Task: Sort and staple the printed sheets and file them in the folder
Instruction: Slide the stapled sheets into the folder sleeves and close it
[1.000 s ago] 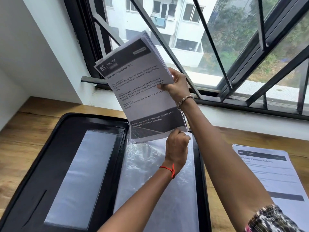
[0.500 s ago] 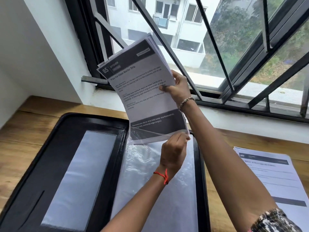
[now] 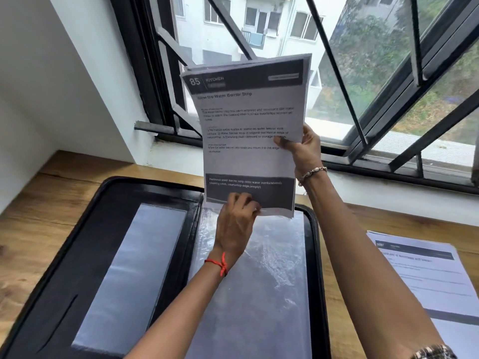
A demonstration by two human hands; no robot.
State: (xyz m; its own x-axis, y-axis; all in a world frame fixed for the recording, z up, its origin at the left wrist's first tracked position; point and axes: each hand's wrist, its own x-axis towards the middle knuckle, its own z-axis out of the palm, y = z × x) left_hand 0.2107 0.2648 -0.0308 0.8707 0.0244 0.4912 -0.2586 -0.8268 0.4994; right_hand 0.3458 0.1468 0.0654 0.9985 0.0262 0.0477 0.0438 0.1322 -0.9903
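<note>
1. The folder (image 3: 85,255) lies open on the bench (image 3: 39,216). Its clear sleeve (image 3: 272,294) fills the right half, long axis running away from the person.
2. The left grip (image 3: 236,218), fingers curled, pinches the lower edge of the printed sheets (image 3: 248,156). It is the hand nearer the sleeve; whether it also holds the sleeve's lip I cannot tell.
3. The sheets stand upright in the air, long axis near vertical, just over the sleeve's far end. The next move is probably downward into it.
4. The right grip (image 3: 305,149) pinches their right edge midway, thumb in front.
5. A second stack (image 3: 427,275) lies flat, well apart.
</note>
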